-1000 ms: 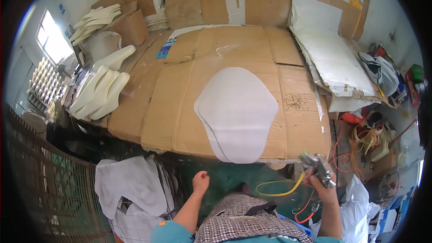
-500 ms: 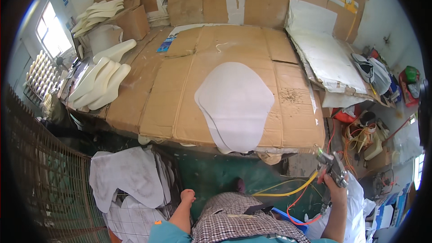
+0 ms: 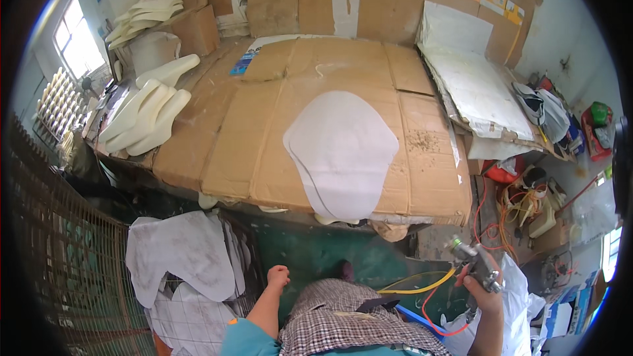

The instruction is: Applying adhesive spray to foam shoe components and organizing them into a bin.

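My right hand [image 3: 483, 295] grips a metal spray gun [image 3: 476, 262] beyond the table's near right corner, its nozzle pointing up and left. A yellow hose [image 3: 422, 287] and an orange-red hose [image 3: 432, 320] run beside it. My left hand [image 3: 278, 276] hangs closed in a loose fist over the green floor, apart from everything, and I see nothing in it. Two pale grey shaped sheets [image 3: 343, 151] lie stacked on the cardboard-covered table [image 3: 231, 151], the upper one slightly offset. Their narrow end reaches the table's near edge.
Cream foam pieces [image 3: 148, 118] sit on the table's left side. A wire rack [image 3: 72, 237] stands at the left near more grey sheets [image 3: 184, 250]. On the right are a white-covered board [image 3: 478, 89], tangled hoses [image 3: 511, 204] and a white plastic bag [image 3: 514, 290].
My right hand has moved left and slightly down with the spray gun. My left hand has risen a little, still closed. The grey sheets remain on the table; the view has shifted slightly.
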